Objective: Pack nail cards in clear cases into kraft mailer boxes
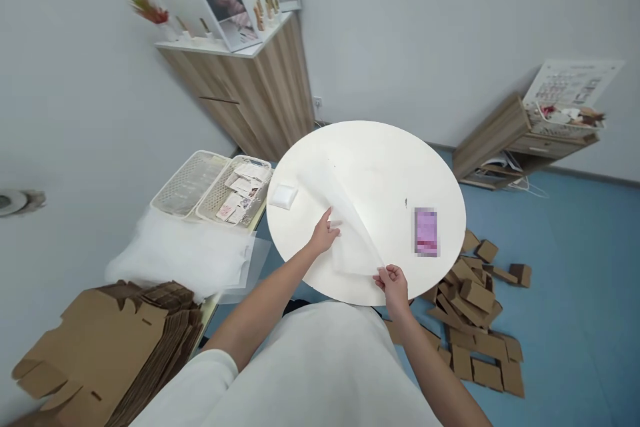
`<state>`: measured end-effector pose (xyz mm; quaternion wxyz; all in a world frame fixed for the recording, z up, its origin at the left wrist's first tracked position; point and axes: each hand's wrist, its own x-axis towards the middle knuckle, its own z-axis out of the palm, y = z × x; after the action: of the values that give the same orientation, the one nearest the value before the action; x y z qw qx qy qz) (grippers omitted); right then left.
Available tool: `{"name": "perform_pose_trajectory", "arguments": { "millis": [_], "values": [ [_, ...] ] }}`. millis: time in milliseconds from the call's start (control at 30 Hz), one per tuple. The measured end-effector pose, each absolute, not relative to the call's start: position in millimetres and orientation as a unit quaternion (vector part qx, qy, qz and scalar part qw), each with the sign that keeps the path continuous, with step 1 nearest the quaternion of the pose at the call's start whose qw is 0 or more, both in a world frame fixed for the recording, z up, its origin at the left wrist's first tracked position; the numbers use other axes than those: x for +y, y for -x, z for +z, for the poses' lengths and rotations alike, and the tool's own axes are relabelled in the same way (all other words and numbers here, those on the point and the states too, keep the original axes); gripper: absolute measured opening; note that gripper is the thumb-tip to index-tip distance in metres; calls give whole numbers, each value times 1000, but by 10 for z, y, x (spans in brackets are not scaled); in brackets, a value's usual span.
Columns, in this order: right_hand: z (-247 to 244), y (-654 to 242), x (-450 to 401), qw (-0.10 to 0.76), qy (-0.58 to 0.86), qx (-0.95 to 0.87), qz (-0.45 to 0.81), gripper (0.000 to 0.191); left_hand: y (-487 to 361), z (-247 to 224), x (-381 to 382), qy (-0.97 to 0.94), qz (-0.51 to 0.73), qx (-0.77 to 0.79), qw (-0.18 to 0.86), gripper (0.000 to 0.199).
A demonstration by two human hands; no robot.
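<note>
A thin translucent white sheet (pixel 353 233), perhaps a foam sheet or bag, lies slantwise over the round white table (pixel 370 147). My right hand (pixel 393 285) pinches its near right corner at the table's front edge. At the sheet's left side is my left hand (pixel 324 235), thumb and fingers apart. Its fingertips meet the sheet, partly veiled by it. A small square white packet (pixel 284 196) sits at the table's left edge. On the right side lies a purple rectangular item (pixel 427 232), blurred by pixelation.
Left of the table stand two white baskets (pixel 213 180), one holding cards and packets. Nearer are a pile of translucent sheets (pixel 175 253) and stacked flat cardboard boxes (pixel 115 340). Cardboard boxes (pixel 475 300) litter the blue floor at right. Wooden cabinets (pixel 255 93) line the wall.
</note>
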<state>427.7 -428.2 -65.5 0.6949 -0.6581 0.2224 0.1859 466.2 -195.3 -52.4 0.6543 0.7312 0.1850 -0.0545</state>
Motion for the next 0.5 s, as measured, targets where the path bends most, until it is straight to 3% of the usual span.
{"name": "perform_pose_trajectory", "arguments": {
  "millis": [167, 267, 400, 500],
  "values": [
    [-875, -4095, -4481, 634, 713, 224, 198, 33, -4784, -657, -2150, -750, -136, 168, 625, 74],
    [-932, -4064, -4507, 540, 808, 187, 144, 47, -4748, -752, -2119, -761, -159, 211, 592, 73],
    [-854, -4233, -4413, 425, 903, 4, 69, 57, -4653, -825, -2010, -767, -154, 273, 560, 70],
    [-799, -4480, -4261, 352, 911, -182, 116, 56, -4615, -829, -1951, -780, -149, 289, 534, 59]
  ]
}}
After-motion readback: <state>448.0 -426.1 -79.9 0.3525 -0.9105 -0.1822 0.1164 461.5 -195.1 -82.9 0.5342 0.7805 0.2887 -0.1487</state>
